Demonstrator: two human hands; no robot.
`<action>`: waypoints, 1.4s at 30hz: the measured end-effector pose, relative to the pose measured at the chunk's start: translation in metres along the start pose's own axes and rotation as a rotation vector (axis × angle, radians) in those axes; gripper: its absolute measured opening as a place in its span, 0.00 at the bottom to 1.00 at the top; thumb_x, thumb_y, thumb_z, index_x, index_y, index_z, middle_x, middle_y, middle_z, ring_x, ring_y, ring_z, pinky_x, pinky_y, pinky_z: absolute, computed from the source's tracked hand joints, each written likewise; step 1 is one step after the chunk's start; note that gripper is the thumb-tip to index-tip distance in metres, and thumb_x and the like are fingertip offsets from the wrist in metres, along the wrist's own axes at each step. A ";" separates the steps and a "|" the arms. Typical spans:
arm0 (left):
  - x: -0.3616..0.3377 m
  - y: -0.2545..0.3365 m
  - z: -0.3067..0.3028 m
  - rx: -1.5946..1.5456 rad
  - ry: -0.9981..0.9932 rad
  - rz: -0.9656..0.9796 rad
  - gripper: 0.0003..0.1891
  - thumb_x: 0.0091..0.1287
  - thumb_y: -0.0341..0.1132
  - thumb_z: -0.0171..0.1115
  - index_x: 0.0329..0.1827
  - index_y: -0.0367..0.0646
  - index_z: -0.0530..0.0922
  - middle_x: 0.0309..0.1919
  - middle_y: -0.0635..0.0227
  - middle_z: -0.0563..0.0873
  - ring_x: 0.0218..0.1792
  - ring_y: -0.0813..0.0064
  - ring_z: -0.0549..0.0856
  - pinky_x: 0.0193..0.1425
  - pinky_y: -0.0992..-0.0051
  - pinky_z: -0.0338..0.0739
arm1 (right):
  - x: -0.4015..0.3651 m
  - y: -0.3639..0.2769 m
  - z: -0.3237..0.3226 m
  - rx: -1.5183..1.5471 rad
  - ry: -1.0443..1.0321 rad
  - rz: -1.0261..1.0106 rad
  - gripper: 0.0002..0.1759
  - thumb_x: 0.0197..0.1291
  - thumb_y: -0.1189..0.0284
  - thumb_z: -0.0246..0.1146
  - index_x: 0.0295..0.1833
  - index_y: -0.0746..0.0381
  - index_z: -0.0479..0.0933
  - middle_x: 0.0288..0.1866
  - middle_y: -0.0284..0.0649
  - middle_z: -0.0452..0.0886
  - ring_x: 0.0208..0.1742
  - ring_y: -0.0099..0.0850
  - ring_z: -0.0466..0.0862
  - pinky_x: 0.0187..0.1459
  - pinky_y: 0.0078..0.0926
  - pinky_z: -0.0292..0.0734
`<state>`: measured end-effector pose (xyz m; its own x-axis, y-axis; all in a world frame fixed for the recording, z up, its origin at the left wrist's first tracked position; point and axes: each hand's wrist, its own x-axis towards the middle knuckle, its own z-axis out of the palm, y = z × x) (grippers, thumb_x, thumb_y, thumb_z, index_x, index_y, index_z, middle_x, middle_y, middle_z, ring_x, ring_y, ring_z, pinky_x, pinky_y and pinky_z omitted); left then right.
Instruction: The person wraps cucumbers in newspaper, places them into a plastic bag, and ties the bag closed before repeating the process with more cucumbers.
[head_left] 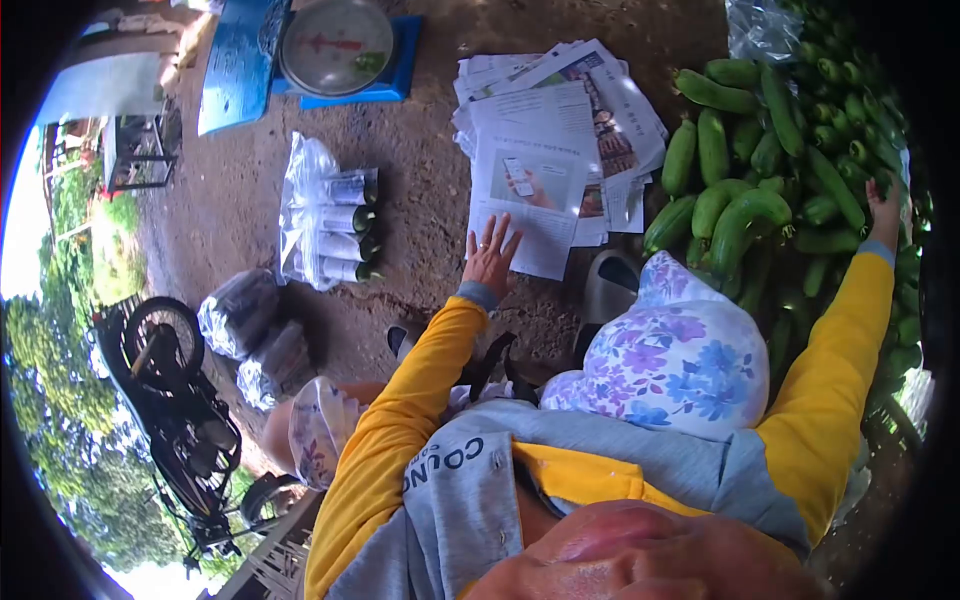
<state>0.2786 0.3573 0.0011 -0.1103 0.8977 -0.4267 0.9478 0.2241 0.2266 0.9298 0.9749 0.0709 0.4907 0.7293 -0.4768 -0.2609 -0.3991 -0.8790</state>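
Observation:
My left hand (492, 258) lies with fingers spread on the lower edge of a printed paper sheet (530, 150), the top one of a loose stack. At the far right, my right hand (882, 205) reaches to the edge of a large heap of green gourds (745, 225). Its fingers are partly spread beside the gourds; whether they touch one is too small to tell. Long curved gourds lie nearest the papers, and smaller green ones (850, 100) are piled behind them.
A scale (338, 45) on a blue base stands at the top. Plastic-bagged, paper-wrapped gourds (330, 220) lie on the ground, with more filled bags (240, 312) nearer me. A motorcycle (180, 420) is at the left. A clear plastic bag (762, 30) lies by the heap.

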 end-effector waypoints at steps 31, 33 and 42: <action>0.134 -0.014 -0.056 -0.648 0.692 -0.290 0.45 0.42 0.31 0.75 0.66 0.45 0.60 0.47 0.55 0.77 0.47 0.55 0.80 0.50 0.61 0.77 | -0.476 0.264 0.195 -0.219 -1.341 -0.124 0.40 0.53 0.72 0.64 0.71 0.63 0.56 0.60 0.38 0.72 0.60 0.28 0.72 0.63 0.28 0.65; 0.150 -0.012 -0.063 -0.741 0.560 -0.301 0.45 0.42 0.32 0.76 0.66 0.44 0.61 0.46 0.54 0.79 0.47 0.55 0.82 0.50 0.62 0.77 | -0.472 0.267 0.195 -0.359 -1.372 -0.291 0.39 0.51 0.74 0.64 0.70 0.63 0.59 0.58 0.38 0.73 0.59 0.27 0.73 0.62 0.28 0.66; 0.126 -0.038 -0.019 -1.002 0.423 -0.460 0.43 0.46 0.37 0.77 0.64 0.38 0.62 0.40 0.59 0.85 0.38 0.68 0.86 0.43 0.71 0.81 | -0.478 0.336 0.192 -1.024 -1.343 -0.745 0.35 0.43 0.71 0.66 0.61 0.59 0.68 0.53 0.43 0.77 0.51 0.39 0.80 0.52 0.33 0.75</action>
<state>0.2229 0.4691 -0.0451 -0.6490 0.6666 -0.3667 0.1561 0.5884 0.7933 0.4482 0.5986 0.0025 -0.7925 0.5850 -0.1724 0.4713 0.4080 -0.7820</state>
